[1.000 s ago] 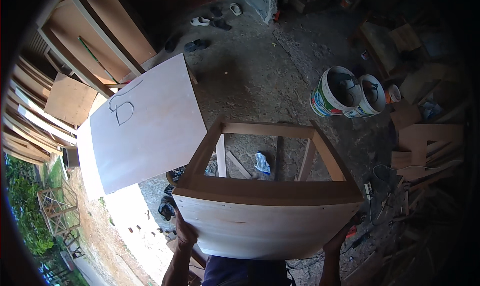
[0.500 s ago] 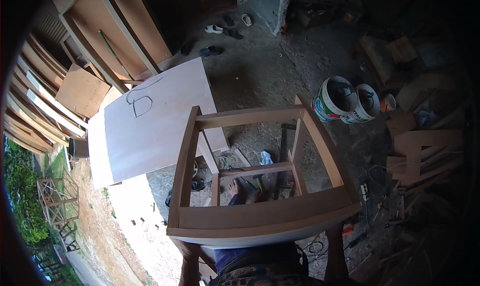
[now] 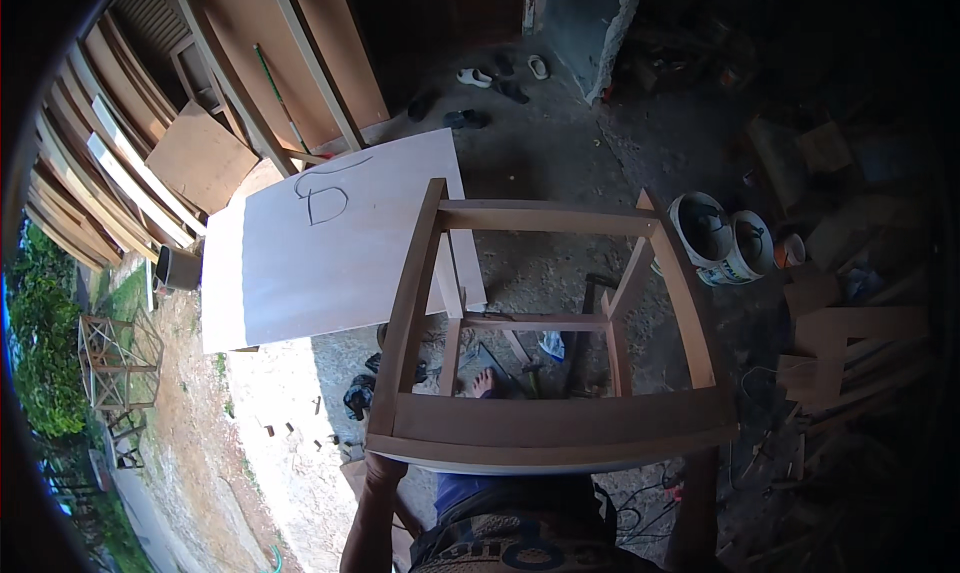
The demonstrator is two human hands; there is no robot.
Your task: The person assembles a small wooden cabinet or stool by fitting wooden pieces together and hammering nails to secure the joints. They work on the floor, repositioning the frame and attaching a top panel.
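A bare wooden chair frame (image 3: 560, 420) is held up in front of my body, with a wide board along its near side and open space inside its rails. My left hand (image 3: 384, 470) grips its near left corner from below; the fingers are partly hidden under the wood. At the near right corner my right hand (image 3: 703, 463) holds the frame too, in deep shadow, its fingers mostly covered. Through the frame I see my bare foot (image 3: 484, 382) and a hammer (image 3: 533, 379) on the floor.
A large pale sheet (image 3: 350, 258) with a dark drawn mark lies left of the frame. Buckets (image 3: 701, 228) stand at the right, near piled wood offcuts (image 3: 830, 353). Long boards (image 3: 110, 163) lean at the far left. Shoes (image 3: 474, 78) lie farther back. Cables (image 3: 635, 513) run near my right arm.
The view has swung left, so the surroundings sit farther right in the picture. The chair frame has shifted slightly right and up in view, still held in both hands.
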